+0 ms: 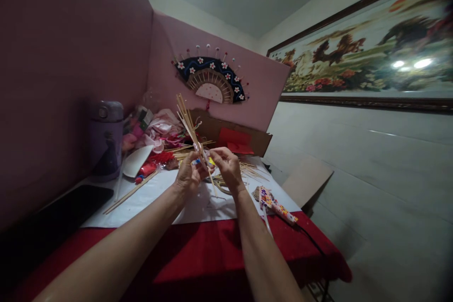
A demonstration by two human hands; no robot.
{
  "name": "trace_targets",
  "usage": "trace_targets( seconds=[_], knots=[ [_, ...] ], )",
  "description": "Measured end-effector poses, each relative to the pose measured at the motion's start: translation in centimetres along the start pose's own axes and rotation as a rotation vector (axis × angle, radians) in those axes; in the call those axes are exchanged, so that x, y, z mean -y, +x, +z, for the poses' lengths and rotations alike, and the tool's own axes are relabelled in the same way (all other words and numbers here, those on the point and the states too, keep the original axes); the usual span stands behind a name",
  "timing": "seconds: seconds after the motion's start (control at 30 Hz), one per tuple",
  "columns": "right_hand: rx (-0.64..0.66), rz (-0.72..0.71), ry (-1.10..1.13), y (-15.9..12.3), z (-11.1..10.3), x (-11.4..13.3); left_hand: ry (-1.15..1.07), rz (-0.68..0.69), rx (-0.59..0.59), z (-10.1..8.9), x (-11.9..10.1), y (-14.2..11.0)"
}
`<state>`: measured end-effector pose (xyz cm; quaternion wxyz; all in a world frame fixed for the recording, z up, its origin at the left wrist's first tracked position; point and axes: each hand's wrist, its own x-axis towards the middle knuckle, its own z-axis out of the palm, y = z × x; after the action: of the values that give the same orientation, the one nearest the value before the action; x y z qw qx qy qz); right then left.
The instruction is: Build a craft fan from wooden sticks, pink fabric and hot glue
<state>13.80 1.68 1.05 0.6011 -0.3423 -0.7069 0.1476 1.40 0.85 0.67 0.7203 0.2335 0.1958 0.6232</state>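
L hand point(187, 173) clamped on lower part of stick bundle point(188, 121), thumb on near side, fingers curled behind. R hand point(227, 164) just beside it, thumb & fingertips drawn together close to bundle's lower end; can't tell if anything's pinched there. Bundle held up over white sheet point(141, 202) on red-covered bench point(311, 250), clear of the surface, upright-ish, tops fanned & tilted to L. Pale pink wrap point(198, 147) shows around it just above L thumb; material too small to tell. One thin stick runs down below the hands. Handling, my est.: v. light, stiff lengthwise, but each stick thin, so prob. snaps if bent hard; smooth dry wood, may slide lengthwise vs. neighbours if grip slackens. Best hold: low, at/near the wrap, where sticks gather; fanned tops a poor place, would splay or shift. Squeeze firm, not crushing; fingertips OK for singles. Nearby: loose sticks point(131, 192) on sheet to L, more sticks point(253, 170) to R behind R hand; floral glue gun (by its look) point(264, 197) near R forearm; purple flask point(106, 139) far L; white scoop point(138, 160) betw. flask & L hand; decorated fan point(212, 78) up on pink panel point(262, 80) behind.
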Motion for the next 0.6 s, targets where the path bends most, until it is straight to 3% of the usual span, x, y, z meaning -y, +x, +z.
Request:
trace_targets(
  seconds=[0.17,0.23,0.3,0.4,0.47,0.6],
  knots=[
    [-0.338,0.121,0.054,1.8,-2.0,2.3,0.021,-0.033,-0.027,0.9,1.3,-1.0],
    [-0.359,0.145,0.05,1.9,-3.8,3.3,0.049,-0.015,-0.002,1.3,2.0,-1.6],
    [-0.328,0.143,-0.096,1.4,-6.3,3.8,0.101,0.032,0.055,1.7,2.4,-2.2],
    [-0.09,0.187,-0.655,-0.4,-10.9,3.3,0.159,0.108,0.157,1.9,2.4,-2.5],
    [0.202,0.328,-0.997,-1.9,-14.2,2.3,0.152,0.112,0.177,1.8,2.0,-2.4],
    [0.433,0.5,-1.022,-5.2,-19.0,0.5,0.111,0.053,0.139,1.6,1.2,-1.8]
  ],
)
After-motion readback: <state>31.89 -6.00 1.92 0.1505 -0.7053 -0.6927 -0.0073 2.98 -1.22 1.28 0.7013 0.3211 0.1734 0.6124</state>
